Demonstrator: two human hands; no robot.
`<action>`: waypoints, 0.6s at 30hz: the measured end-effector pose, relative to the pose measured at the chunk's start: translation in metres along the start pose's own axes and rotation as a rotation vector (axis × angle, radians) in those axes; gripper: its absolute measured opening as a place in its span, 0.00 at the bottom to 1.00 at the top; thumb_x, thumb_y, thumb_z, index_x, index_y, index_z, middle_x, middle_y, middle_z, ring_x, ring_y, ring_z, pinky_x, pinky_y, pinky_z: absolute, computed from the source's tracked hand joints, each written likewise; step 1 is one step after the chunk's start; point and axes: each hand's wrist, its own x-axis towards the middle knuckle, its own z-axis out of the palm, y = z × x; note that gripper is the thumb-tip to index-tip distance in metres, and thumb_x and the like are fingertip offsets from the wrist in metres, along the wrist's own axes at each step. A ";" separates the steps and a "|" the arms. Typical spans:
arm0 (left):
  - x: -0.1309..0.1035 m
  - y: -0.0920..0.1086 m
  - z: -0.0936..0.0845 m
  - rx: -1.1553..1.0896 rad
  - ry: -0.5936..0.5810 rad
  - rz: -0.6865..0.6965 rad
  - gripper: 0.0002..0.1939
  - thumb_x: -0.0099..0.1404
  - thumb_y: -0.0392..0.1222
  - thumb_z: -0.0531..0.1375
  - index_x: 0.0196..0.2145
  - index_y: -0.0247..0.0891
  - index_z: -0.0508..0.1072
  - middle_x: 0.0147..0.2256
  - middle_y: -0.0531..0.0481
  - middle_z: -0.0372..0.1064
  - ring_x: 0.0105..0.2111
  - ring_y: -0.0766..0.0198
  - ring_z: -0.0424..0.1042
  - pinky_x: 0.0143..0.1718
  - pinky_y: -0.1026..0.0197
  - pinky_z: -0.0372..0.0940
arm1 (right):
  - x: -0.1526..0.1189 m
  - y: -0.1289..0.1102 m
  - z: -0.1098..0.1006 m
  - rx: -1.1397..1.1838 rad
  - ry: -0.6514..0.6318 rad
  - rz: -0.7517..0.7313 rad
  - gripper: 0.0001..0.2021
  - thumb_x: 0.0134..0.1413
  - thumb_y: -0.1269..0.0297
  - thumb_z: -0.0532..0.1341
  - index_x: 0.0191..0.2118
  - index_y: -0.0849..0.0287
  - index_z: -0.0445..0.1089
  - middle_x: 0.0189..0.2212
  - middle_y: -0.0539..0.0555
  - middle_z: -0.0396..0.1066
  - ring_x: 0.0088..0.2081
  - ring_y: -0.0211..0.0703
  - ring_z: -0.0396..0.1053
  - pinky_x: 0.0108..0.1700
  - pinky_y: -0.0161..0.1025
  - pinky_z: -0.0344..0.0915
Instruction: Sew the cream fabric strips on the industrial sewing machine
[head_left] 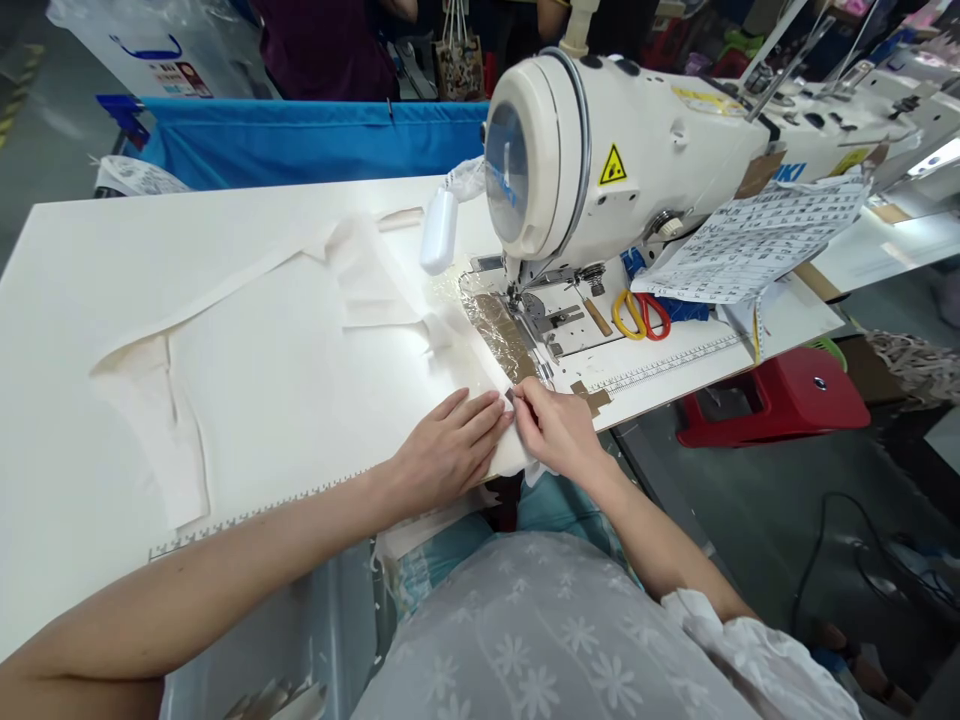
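Note:
A long piece of thin white fabric lies across the table, its near end at the front edge by the sewing machine. My left hand rests flat on that end, fingers stretched out and pointing right. Close beside it, my right hand pinches the fabric's edge between thumb and fingers. A small dark piece shows at the fingertips; its kind is unclear. Just beyond both hands stands the white sewing machine, with the needle area above the metal plate. The fabric runs along the plate's left side.
Red-and-yellow-handled scissors and a wooden-handled tool lie under the machine arm. A printed sheet hangs from the machine. Ruler tape lines the table. At right is a red stool; a grey bin sits below.

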 end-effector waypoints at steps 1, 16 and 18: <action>0.000 0.000 0.000 0.000 0.008 0.000 0.21 0.72 0.37 0.52 0.60 0.28 0.66 0.55 0.36 0.69 0.59 0.49 0.65 0.61 0.47 0.58 | 0.000 -0.001 -0.002 -0.014 -0.011 -0.001 0.09 0.64 0.66 0.49 0.40 0.56 0.66 0.28 0.52 0.76 0.26 0.42 0.70 0.27 0.35 0.48; 0.001 -0.001 -0.006 0.001 -0.094 -0.003 0.25 0.67 0.36 0.54 0.61 0.26 0.64 0.60 0.35 0.64 0.61 0.47 0.62 0.62 0.46 0.55 | -0.033 0.015 -0.005 0.128 0.088 -0.008 0.12 0.67 0.63 0.49 0.42 0.57 0.69 0.28 0.51 0.76 0.27 0.41 0.71 0.30 0.35 0.55; 0.002 0.001 -0.006 0.007 -0.076 0.001 0.24 0.68 0.37 0.53 0.60 0.26 0.65 0.60 0.35 0.65 0.60 0.46 0.63 0.61 0.45 0.56 | -0.031 0.014 -0.003 0.083 0.083 -0.026 0.12 0.67 0.64 0.49 0.43 0.57 0.69 0.30 0.52 0.77 0.28 0.41 0.71 0.30 0.35 0.54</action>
